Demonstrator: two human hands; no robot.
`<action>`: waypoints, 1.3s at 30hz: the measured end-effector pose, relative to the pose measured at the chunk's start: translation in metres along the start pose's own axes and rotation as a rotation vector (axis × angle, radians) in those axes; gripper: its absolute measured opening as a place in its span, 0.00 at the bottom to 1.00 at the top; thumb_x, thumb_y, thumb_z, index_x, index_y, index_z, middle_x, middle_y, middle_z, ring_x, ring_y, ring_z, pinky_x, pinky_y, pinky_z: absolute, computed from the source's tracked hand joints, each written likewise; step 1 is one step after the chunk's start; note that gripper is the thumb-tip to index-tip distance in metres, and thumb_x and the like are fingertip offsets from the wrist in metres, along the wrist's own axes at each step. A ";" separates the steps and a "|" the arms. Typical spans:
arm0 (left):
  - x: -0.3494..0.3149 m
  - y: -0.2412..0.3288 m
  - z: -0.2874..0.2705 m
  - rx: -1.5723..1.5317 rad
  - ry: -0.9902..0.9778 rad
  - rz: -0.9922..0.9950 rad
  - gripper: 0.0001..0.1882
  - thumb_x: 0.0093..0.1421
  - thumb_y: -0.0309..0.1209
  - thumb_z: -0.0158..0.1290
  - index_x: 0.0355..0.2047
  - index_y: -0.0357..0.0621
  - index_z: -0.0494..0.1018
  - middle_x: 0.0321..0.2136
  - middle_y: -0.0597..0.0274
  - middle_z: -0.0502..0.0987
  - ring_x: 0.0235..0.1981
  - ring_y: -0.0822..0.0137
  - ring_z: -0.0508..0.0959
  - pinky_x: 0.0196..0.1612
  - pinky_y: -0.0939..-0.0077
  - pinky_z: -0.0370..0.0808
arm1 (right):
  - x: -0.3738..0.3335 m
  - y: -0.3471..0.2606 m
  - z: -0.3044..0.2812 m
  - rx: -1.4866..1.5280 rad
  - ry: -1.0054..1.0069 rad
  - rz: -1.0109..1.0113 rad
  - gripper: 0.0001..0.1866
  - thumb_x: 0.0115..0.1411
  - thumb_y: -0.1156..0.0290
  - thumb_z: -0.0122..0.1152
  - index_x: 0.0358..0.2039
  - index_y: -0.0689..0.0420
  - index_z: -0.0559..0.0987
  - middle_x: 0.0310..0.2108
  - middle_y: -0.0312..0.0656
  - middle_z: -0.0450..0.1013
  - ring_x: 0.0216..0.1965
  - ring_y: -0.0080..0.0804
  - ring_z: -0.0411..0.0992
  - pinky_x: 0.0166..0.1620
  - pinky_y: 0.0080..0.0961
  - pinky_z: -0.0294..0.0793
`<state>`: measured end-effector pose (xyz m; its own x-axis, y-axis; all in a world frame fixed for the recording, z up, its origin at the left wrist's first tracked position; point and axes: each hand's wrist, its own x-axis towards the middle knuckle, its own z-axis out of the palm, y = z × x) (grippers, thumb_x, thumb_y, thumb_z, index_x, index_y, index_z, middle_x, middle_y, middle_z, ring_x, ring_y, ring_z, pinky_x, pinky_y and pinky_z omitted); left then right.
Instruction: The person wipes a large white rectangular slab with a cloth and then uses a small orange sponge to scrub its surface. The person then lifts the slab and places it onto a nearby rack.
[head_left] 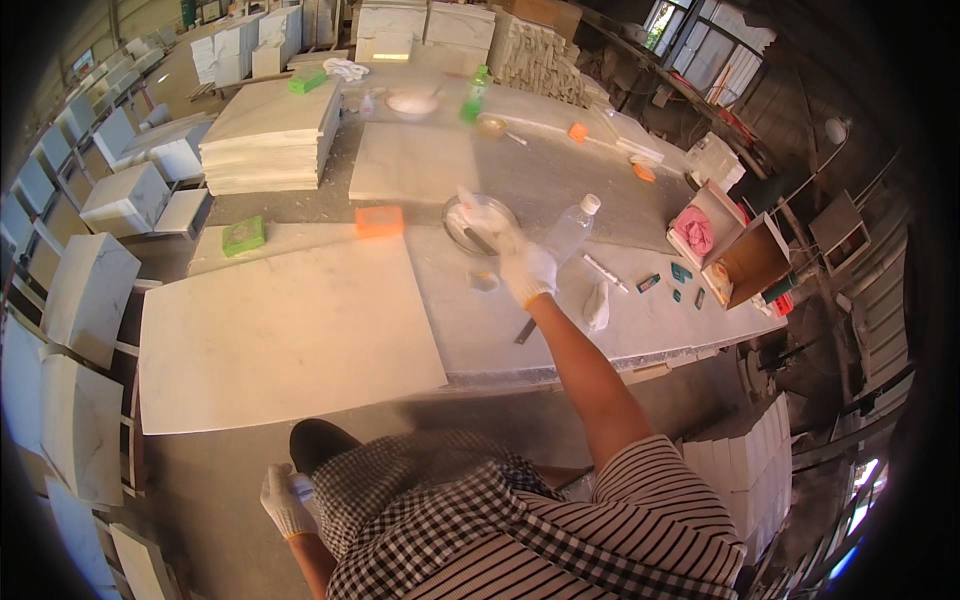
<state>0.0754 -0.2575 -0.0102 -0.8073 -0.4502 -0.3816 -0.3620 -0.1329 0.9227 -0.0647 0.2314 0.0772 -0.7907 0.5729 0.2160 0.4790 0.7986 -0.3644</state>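
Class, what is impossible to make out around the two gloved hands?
In the head view:
Right hand: fingers blurred, exact grip unclear.
Bowl: contents blurred, partly covered by the grey tool.
Left hand: too small to tell whether it holds anything.
Left forearm: cut off by the lower edge.

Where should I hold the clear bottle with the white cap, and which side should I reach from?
Probably around the middle of the clear bottle, reaching from the right. It looks upright, with a tall, rounded body to wrap a grip around. The gloved right hand is close on its left, while its right side looks more open.
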 end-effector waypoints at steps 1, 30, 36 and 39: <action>-0.001 -0.001 0.000 0.001 0.001 0.020 0.19 0.62 0.41 0.50 0.31 0.34 0.76 0.18 0.60 0.74 0.18 0.70 0.71 0.23 0.76 0.67 | -0.002 0.002 -0.006 0.005 0.019 0.022 0.17 0.63 0.54 0.52 0.50 0.45 0.76 0.38 0.48 0.79 0.44 0.51 0.75 0.46 0.48 0.72; -0.077 0.099 0.094 0.683 -0.430 1.166 0.51 0.40 0.38 0.71 0.63 0.35 0.61 0.47 0.46 0.78 0.50 0.46 0.76 0.50 0.59 0.75 | -0.148 -0.118 -0.121 0.529 -0.030 -0.796 0.18 0.52 0.69 0.70 0.44 0.58 0.79 0.30 0.39 0.75 0.32 0.38 0.74 0.38 0.33 0.71; -0.075 0.086 0.083 0.317 -0.614 0.452 0.44 0.42 0.32 0.70 0.59 0.33 0.64 0.44 0.52 0.79 0.45 0.64 0.79 0.43 0.69 0.78 | -0.179 -0.134 -0.076 0.736 -0.253 -0.946 0.26 0.56 0.61 0.65 0.54 0.56 0.74 0.36 0.46 0.76 0.38 0.45 0.75 0.41 0.39 0.73; -0.052 0.064 0.056 0.178 -0.549 0.299 0.39 0.46 0.30 0.67 0.58 0.33 0.65 0.41 0.58 0.78 0.43 0.71 0.77 0.45 0.74 0.77 | -0.148 -0.092 -0.037 0.585 -0.138 -0.834 0.24 0.59 0.60 0.62 0.54 0.57 0.74 0.40 0.47 0.77 0.42 0.47 0.74 0.47 0.43 0.72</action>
<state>0.0681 -0.1934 0.0655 -0.9889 0.0777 -0.1265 -0.1187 0.0980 0.9881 0.0229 0.0800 0.1124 -0.8414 -0.1782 0.5103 -0.4741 0.6965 -0.5386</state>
